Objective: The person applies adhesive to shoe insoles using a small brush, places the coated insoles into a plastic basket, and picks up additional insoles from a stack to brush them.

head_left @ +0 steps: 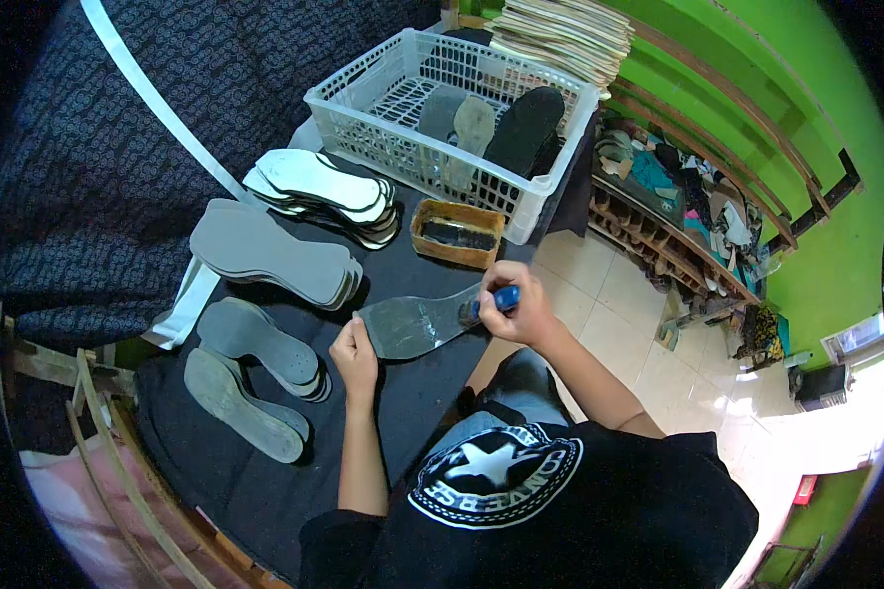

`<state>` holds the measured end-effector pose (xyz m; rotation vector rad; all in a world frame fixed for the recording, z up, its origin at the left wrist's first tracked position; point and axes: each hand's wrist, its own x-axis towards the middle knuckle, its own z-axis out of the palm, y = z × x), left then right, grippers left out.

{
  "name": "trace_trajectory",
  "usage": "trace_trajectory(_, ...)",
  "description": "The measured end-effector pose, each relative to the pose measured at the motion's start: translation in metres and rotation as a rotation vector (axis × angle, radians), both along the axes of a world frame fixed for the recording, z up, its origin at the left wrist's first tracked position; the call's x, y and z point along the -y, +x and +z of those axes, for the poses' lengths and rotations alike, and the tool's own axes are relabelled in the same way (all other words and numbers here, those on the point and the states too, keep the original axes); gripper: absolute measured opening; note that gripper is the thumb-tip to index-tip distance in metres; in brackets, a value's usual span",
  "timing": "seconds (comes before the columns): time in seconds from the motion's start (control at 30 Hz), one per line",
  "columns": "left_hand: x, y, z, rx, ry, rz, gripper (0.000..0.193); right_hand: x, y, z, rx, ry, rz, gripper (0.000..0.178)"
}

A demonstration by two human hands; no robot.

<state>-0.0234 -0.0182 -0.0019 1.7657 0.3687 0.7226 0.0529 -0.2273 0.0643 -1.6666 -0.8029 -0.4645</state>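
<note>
Left hand point(356, 355) pinches the near end of a grey sole point(401, 328), right hand point(517, 306) clutches a blue-handled brush point(506, 297) against it, 1 brown open box point(452, 255) just beyond!

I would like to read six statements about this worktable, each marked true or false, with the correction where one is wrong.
1. The right hand holds a blue-handled brush. True.
2. The left hand touches nothing. False: it grips one end of a gray insole.
3. The tan open-topped box stands inside the white plastic crate. False: it stands beside it.
4. White-topped insoles lie stacked on black cloth. True.
5. The crate contains no insoles. False: a black insole, among others, is in it.
6. The wall at right is green. True.
</note>
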Motion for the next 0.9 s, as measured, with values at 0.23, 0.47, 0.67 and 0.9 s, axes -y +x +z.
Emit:
trace_trajectory(0.23, -0.001, -0.001, -0.002, -0.001, -0.002, -0.005, 0.029, 0.030, 0.014, 0.000, 0.102, -0.199, -0.004, 0.022)
trace_trajectory(0.47, 0.002, -0.001, 0.004, -0.030, -0.027, -0.011, 0.032, -0.003, 0.003, 0.000, 0.033, -0.032, 0.097, 0.018)
trace_trajectory(0.67, 0.001, -0.002, 0.004, -0.031, -0.043, -0.028, 0.033, 0.024, 0.018, -0.018, -0.011, 0.082, -0.031, 0.020)
trace_trajectory(0.9, 0.003, -0.002, 0.008, -0.024, -0.029, -0.039, 0.033, 0.029, 0.021, -0.017, 0.039, 0.058, -0.166, 0.020)
